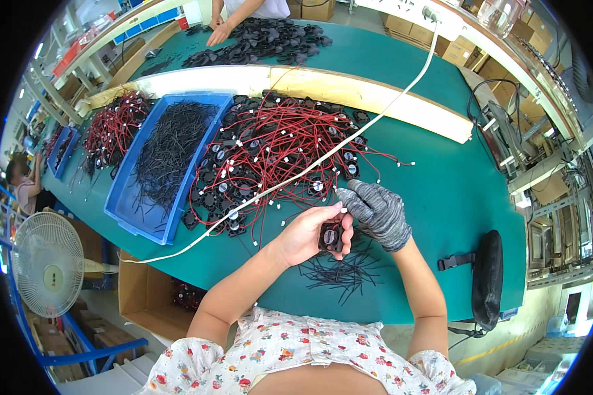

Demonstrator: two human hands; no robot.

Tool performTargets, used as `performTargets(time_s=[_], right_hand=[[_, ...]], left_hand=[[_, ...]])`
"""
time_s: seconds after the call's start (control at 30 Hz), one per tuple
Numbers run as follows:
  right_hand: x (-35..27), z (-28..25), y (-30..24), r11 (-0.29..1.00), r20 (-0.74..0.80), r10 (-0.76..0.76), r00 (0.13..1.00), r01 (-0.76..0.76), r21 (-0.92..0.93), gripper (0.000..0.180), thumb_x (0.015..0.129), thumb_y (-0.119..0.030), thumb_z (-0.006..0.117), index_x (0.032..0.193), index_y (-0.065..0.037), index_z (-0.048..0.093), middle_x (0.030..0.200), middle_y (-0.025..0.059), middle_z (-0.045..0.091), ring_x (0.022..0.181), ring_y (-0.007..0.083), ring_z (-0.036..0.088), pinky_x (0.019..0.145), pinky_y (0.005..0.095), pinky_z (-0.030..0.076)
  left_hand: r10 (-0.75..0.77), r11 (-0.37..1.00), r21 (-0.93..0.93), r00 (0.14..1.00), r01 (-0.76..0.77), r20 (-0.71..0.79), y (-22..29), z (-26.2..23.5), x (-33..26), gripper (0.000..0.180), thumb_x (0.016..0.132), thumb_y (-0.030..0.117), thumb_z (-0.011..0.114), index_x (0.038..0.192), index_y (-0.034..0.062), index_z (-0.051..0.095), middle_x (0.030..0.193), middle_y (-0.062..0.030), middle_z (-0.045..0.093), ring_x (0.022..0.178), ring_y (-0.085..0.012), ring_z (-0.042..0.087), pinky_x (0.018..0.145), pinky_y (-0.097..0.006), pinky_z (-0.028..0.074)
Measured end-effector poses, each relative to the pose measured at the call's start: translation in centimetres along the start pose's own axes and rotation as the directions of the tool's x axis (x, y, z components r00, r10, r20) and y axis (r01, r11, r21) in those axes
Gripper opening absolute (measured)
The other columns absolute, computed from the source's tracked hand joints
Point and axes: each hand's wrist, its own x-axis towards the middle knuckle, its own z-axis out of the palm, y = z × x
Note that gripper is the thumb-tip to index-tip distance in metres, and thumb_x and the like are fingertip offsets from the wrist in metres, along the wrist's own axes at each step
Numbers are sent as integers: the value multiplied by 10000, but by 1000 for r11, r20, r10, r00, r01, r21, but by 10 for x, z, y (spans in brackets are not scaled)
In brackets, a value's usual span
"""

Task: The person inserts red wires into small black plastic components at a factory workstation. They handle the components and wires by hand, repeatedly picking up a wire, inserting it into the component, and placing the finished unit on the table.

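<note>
Small fan (331,238) sits in my left hand (301,236), above the table (435,197); bare fingers curl around its edge. My gloved right hand (379,214) is beside a white plug (343,210), fingers bunched; whether they pinch wires I cannot tell. Judged risk: a hard tug could strain the wires; a slack left grip could drop the fan towards the black tubes (346,273). White cord (323,159) crosses the fan pile (230,171), obstructing reach; blue tray (122,201) lies beyond, leftward.
</note>
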Motion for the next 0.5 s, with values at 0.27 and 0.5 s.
performTargets(time_s=[0.27, 0.5], right_hand=[[0, -3, -3, 997, 35, -25, 999, 27, -71, 454, 690, -148, 568, 1143, -178, 566, 1047, 83, 579, 740, 227, 598, 596, 324, 505], [-1, -1, -1, 998, -38, -43, 998, 42, -37, 470, 667, -152, 582, 1136, -184, 571, 1014, 67, 580, 711, 211, 590, 584, 312, 500]], left_hand=[[4, 998, 57, 999, 0, -55, 3, 7, -3, 331, 921, 312, 416, 850, 18, 552, 702, -83, 574, 638, -214, 592, 534, -323, 501], [15, 999, 29, 998, -13, -58, 4, 8, -3, 290, 920, 258, 431, 858, 13, 573, 722, -80, 599, 630, -178, 609, 543, -292, 519]])
